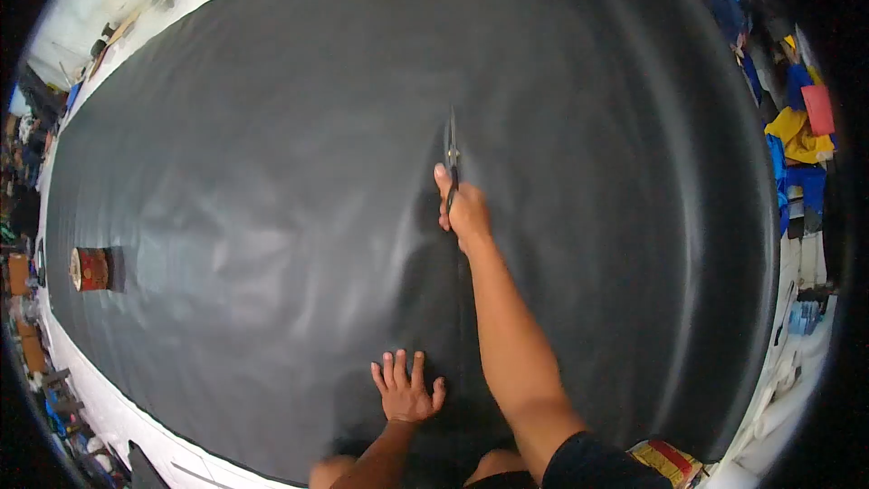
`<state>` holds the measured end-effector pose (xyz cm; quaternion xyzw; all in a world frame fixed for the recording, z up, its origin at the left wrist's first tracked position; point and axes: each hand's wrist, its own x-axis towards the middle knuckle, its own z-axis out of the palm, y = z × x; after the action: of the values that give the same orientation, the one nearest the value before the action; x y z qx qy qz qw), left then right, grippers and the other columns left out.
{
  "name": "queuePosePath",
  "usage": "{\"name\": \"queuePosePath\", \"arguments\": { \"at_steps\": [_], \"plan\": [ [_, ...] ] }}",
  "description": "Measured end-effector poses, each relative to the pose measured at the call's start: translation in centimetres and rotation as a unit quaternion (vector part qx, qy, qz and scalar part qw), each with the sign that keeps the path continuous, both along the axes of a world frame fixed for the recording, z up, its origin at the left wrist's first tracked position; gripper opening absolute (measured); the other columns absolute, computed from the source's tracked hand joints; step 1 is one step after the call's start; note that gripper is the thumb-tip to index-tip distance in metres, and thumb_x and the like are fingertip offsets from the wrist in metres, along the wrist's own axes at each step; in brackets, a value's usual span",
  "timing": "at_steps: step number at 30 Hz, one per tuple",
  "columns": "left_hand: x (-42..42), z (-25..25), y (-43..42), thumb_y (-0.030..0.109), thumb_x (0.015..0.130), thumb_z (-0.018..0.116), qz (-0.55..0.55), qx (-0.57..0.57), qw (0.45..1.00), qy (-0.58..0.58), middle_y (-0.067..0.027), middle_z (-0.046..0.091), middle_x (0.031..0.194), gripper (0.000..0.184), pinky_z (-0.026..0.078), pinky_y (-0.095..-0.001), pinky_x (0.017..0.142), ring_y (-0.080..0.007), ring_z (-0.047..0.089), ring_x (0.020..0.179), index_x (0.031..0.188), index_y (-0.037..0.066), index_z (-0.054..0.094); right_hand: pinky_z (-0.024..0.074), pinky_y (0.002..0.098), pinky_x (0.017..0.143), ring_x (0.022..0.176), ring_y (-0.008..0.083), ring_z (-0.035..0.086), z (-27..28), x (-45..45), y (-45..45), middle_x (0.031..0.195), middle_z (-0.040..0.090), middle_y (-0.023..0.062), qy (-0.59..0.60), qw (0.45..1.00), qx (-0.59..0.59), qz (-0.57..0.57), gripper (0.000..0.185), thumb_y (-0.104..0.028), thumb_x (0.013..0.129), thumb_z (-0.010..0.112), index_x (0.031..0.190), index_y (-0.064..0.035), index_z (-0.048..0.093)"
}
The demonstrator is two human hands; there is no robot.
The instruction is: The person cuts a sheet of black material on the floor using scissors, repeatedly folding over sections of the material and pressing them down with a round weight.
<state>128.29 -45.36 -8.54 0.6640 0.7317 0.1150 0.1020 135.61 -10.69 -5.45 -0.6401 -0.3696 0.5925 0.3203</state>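
Observation:
A large sheet of black material (pixel 272 127) covers most of the view. My right hand (pixel 465 210) is closed around the handles of a pair of scissors (pixel 453 152), whose blades point away from me near the middle of the sheet. A straight line runs in the sheet from the scissors back toward me. My left hand (pixel 407 391) lies flat on the sheet with its fingers spread, near the bottom and left of that line. Whether the blades are apart is hard to tell.
A round red and brown object (pixel 90 269) stands on the sheet at the far left. A red and yellow packet (pixel 668 462) lies at the bottom right. Yellow cloth (pixel 798 136) and blue items are piled beyond the right edge. My knees show at the bottom.

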Motion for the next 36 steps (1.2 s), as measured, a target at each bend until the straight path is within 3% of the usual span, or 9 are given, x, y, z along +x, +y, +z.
{"name": "queuePosePath", "arguments": {
  "at_steps": [6, 9, 13, 23, 25, 27, 29, 31, 36],
  "plan": [
    [0.0, -0.7, -0.1, 0.044, 0.083, 0.062, -0.015, 0.023, 1.0, 0.005, -0.0227, 0.033, 0.146, 0.067, 0.015, -0.069, 0.111, -0.0454, 0.024, 0.14, 0.137, 0.008, 0.047, 0.0392, 0.0284, 0.043, 0.045, 0.0135, 0.048, -1.2, -0.9, 7.0, 0.057, 0.05, 0.0022, 0.0, 1.0, 0.029, -0.002, 0.054, -0.056, 0.086, 0.067, 0.068, -0.0091, 0.05],
    [-0.1, -0.6, -0.3, 0.045, 0.083, 0.062, -0.013, 0.001, 1.0, -0.002, -0.0217, 0.032, 0.147, 0.067, 0.016, -0.0696, 0.11, -0.0451, 0.023, 0.14, 0.138, 0.009, 0.046, 0.0436, 0.0313, 0.043, 0.044, 0.0181, 0.055, -1.0, -1.1, 7.5, 0.054, 0.052, 0.0061, -0.011, 0.999, 0.045, -0.01, 0.062, -0.059, 0.088, 0.063, 0.064, -0.0024, 0.055],
    [0.0, -0.5, -0.5, 0.046, 0.084, 0.062, -0.012, -0.003, 1.0, 0.0, -0.0215, 0.032, 0.147, 0.068, 0.016, -0.0701, 0.11, -0.0451, 0.023, 0.14, 0.138, 0.009, 0.046, 0.0397, 0.0284, 0.042, 0.044, 0.013, 0.047, -0.2, -1.6, 10.5, 0.057, 0.049, 0.0014, 0.022, 1.0, 0.008, -0.003, 0.052, -0.055, 0.086, 0.069, 0.071, -0.0077, 0.052],
    [-0.7, 2.6, 1.8, 0.049, 0.084, 0.062, 0.008, -0.001, 0.999, -0.047, -0.0185, 0.045, 0.135, 0.057, 0.025, -0.0651, 0.106, -0.0413, 0.036, 0.131, 0.126, 0.011, 0.057, 0.0394, 0.0295, 0.046, 0.047, 0.0128, 0.048, -0.3, -2.6, 15.7, 0.059, 0.051, 0.0027, -0.005, 1.0, 0.017, -0.006, 0.05, -0.052, 0.086, 0.069, 0.071, -0.006, 0.055],
    [-1.8, 4.2, 5.2, 0.045, 0.083, 0.066, 0.07, -0.08, 0.987, -0.12, -0.0188, 0.051, 0.126, 0.053, 0.032, -0.0596, 0.098, -0.0406, 0.044, 0.119, 0.122, 0.009, 0.059, 0.0395, 0.0296, 0.046, 0.048, 0.0128, 0.048, -0.3, -2.4, 16.1, 0.059, 0.051, 0.0026, 0.008, 1.0, 0.016, -0.005, 0.05, -0.051, 0.087, 0.069, 0.071, -0.0062, 0.055],
    [-4.2, 4.3, 15.8, 0.036, 0.084, 0.068, 0.131, 0.002, 0.979, -0.156, -0.0198, 0.054, 0.12, 0.046, 0.034, -0.0536, 0.094, -0.0411, 0.048, 0.111, 0.119, 0.007, 0.059, 0.0396, 0.0297, 0.046, 0.048, 0.0128, 0.049, -0.5, -2.3, 15.8, 0.06, 0.052, 0.0025, 0.02, 1.0, 0.008, 0.004, 0.049, -0.051, 0.087, 0.069, 0.071, -0.0064, 0.055],
    [-6.5, 4.3, 28.7, 0.024, 0.089, 0.064, 0.088, 0.132, 0.974, -0.164, -0.0218, 0.054, 0.121, 0.038, 0.036, -0.0512, 0.095, -0.041, 0.049, 0.11, 0.12, 0.004, 0.058, 0.0396, 0.0286, 0.046, 0.048, 0.0123, 0.049, -0.5, -2.3, 15.9, 0.061, 0.052, 0.0019, 0.023, 1.0, -0.002, -0.003, 0.048, -0.05, 0.087, 0.069, 0.071, -0.0066, 0.055],
    [-7.8, 3.2, 38.8, 0.028, 0.089, 0.063, 0.057, 0.213, 0.974, -0.055, -0.0211, 0.049, 0.135, 0.045, 0.029, -0.0541, 0.109, -0.0418, 0.042, 0.129, 0.128, 0.005, 0.055, 0.0397, 0.0279, 0.046, 0.048, 0.0119, 0.049, 0.1, -2.6, 15.8, 0.061, 0.052, 0.0016, 0.006, 1.0, 0.003, -0.009, 0.048, -0.05, 0.087, 0.07, 0.072, -0.0065, 0.056],
    [-8.1, -0.8, 45.4, 0.04, 0.09, 0.06, 0.07, 0.101, 0.992, 0.024, -0.0174, 0.04, 0.148, 0.058, 0.018, -0.0548, 0.117, -0.041, 0.029, 0.141, 0.139, 0.012, 0.047, 0.0411, 0.026, 0.045, 0.048, 0.0122, 0.051, -1.0, -2.5, 16.3, 0.062, 0.054, 0.0025, 0.02, 0.999, -0.021, -0.032, 0.049, -0.052, 0.084, 0.072, 0.076, -0.0056, 0.057]
  ]
}}
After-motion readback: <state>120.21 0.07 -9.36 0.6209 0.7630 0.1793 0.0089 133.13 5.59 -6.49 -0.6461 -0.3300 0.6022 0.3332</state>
